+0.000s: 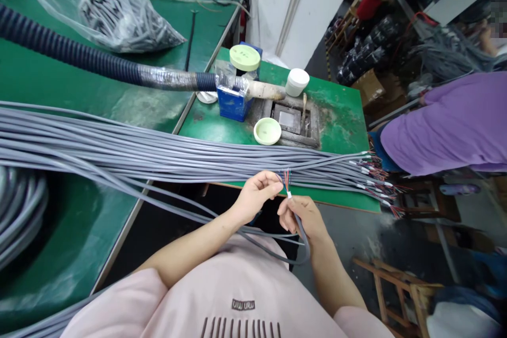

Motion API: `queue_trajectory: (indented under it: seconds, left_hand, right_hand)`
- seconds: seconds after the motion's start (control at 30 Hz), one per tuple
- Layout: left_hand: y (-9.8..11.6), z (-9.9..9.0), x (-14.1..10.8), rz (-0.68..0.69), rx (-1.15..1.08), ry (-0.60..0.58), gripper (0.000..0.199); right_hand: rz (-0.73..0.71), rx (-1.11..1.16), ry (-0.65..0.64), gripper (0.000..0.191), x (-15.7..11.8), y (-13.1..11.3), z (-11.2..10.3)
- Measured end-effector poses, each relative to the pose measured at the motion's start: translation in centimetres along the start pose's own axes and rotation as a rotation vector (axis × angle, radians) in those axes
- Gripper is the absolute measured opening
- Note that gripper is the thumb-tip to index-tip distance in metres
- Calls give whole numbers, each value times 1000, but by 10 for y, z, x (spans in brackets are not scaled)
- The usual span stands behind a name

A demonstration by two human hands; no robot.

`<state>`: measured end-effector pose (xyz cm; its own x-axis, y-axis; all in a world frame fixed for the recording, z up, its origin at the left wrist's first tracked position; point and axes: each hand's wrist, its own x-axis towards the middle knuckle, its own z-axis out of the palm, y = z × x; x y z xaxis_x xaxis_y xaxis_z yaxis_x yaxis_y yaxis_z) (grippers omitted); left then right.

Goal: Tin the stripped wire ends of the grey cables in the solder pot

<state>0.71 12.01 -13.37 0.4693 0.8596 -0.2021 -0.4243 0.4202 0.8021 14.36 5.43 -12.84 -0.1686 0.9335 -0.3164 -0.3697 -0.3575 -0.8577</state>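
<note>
Grey, round, sheathed cable point(303, 233) was clamped in the right hand point(304, 214), just off the green desk's point(344, 111) near edge; thin multicoloured wires point(286, 178) beyond its white collar point(289, 195) were pinched by the left hand point(256, 194).

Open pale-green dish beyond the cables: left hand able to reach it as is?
Probably yes: the left hand is by the coloured wires, only the low run of grey cables lies between it and the dish, and nothing visible covers that.
</note>
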Motion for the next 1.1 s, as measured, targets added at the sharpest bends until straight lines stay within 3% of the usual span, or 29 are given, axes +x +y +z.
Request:
queue_trajectory:
  seconds: [0.17,0.37,0.6,0.67,0.73,0.87,1.0,1.1]
  left_hand:
    - [1,0,1,-16,-16,73,31]
    - [2,2,0,50,-1,112,31]
    - [9,-3,6,155,73,79,31]
    - [12,-10,10,276,220,84,26]
    - [14,-20,14,481,453,111,19]
    - [14,-36,23,823,822,113,10]
    - [7,-42,28,987,992,27,10]
    - [3,-43,29,1018,1126,17,13]
  right_hand:
    - [19,-23,72,20,6,-3,1]
    - [-152,-2,160,13,18,-15,9]
    - [-364,-425,372,16,39,-44,15]
    - [-428,-593,428,20,51,-59,15]
    - [-477,-765,451,21,66,-74,13]
    - [-548,-1033,421,23,95,-91,6]
    - [-529,-1224,342,31,114,-98,1]
    - [-506,-1378,296,34,124,-102,0]
